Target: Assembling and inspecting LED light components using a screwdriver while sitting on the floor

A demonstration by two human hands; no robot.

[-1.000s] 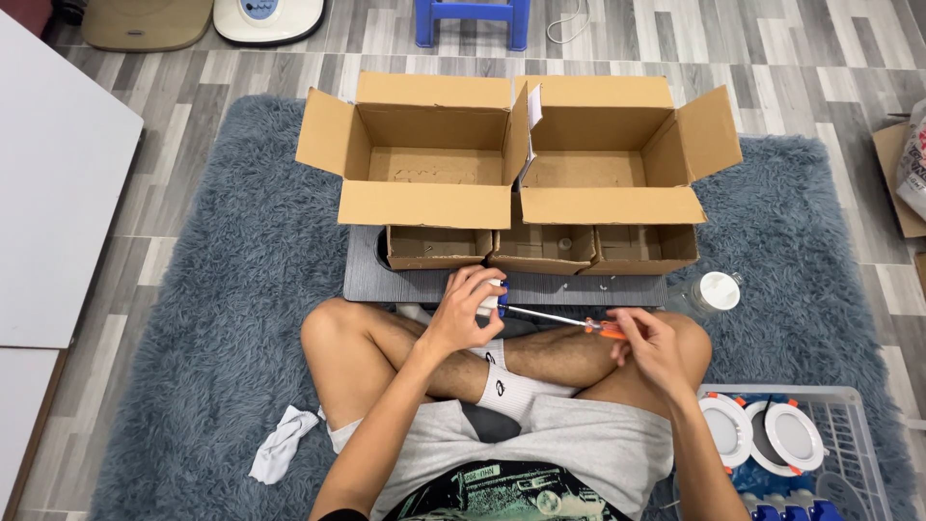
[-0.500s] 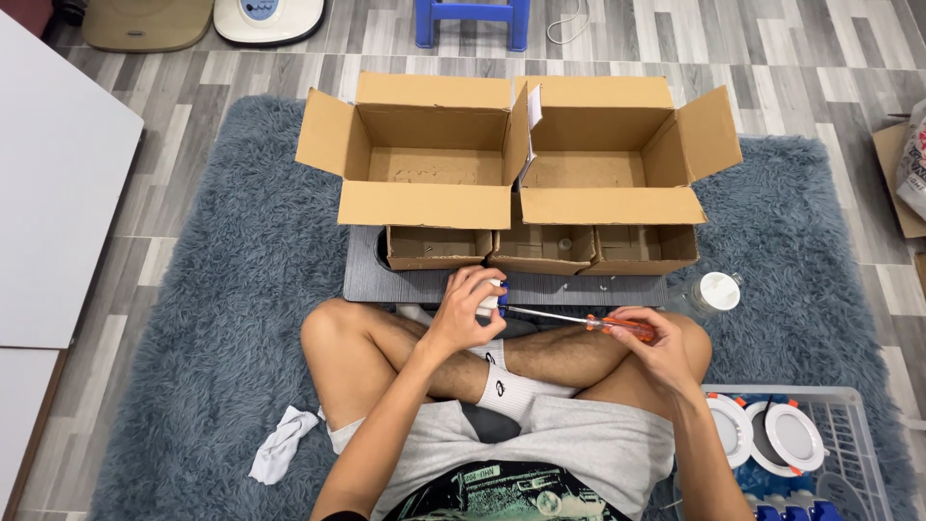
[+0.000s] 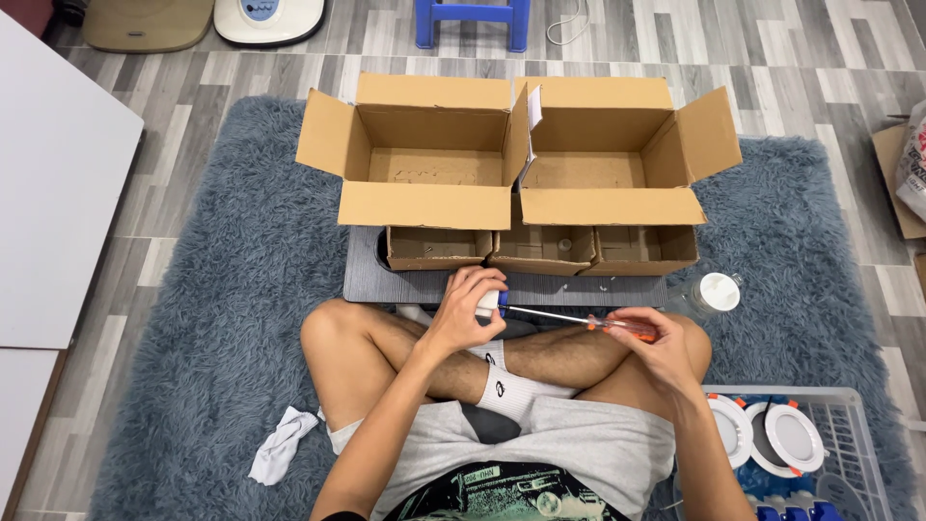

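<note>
From the head view, your left hand (image 3: 470,311) is closed around a small white part (image 3: 489,303) above your crossed legs, while your right hand (image 3: 652,345) grips the orange handle of a screwdriver (image 3: 579,320), its tip touching that part, just before the dark board (image 3: 502,286) and open cardboard boxes (image 3: 521,164).

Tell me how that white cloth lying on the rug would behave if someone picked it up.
The white cloth lies crumpled in soft folds, so it would probably hang limp. It looks thin, so likely very light. Resting on the shaggy blue-grey rug, it would likely snag or bunch rather than slide if pushed.
</note>
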